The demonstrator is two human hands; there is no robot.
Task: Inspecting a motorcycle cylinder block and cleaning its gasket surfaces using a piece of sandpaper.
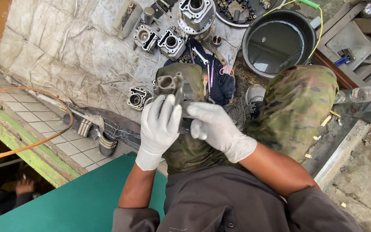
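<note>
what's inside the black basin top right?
The black basin holds dark liquid with a pale ring at its edge. A yellow cord runs over its right rim. The liquid is opaque, so anything at the bottom is hidden.

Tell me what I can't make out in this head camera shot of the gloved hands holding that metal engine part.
Head view:
- metal engine part: lower half hidden by left hand and right hand.
- round tray of small parts: cut off by the top edge.
- black basin: contents unreadable under a dark reflection.

Engine repair workshop, cylinder blocks (171, 43) on tarp (65, 47), wrenches (200, 56)
</note>
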